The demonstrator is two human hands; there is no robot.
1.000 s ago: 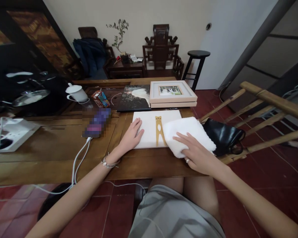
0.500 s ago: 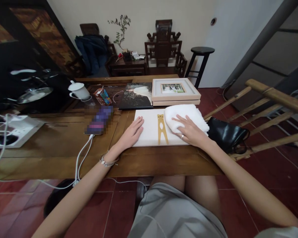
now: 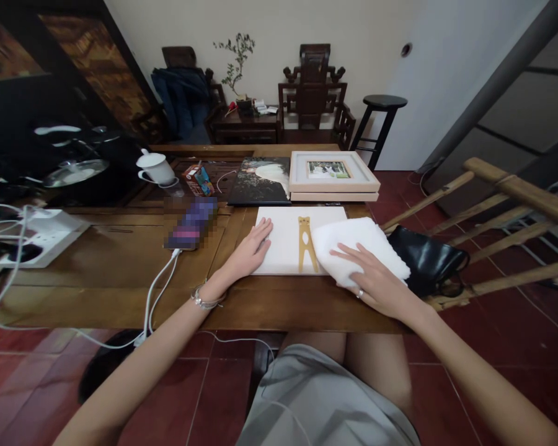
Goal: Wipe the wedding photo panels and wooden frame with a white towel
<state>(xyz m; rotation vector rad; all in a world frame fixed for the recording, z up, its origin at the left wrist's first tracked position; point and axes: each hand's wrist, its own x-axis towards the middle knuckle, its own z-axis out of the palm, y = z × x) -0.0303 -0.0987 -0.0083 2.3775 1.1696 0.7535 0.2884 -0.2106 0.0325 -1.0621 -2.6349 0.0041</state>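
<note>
Seemingly, the wiping is unfinished — the right hand [image 3: 374, 282], fingers spread, rests on the white towel [image 3: 376, 238] at the right of the white panel [image 3: 281, 241]; the left hand [image 3: 250, 253] lies flat at its left edge.

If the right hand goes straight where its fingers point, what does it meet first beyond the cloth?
Beyond the white cloth, the right hand would probably meet the tan animal-shaped figure on the white board; whether it is raised is unclear.

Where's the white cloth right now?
In the head view, the white cloth is right of center, under the right hand, overlapping the right side of the white board.
</note>
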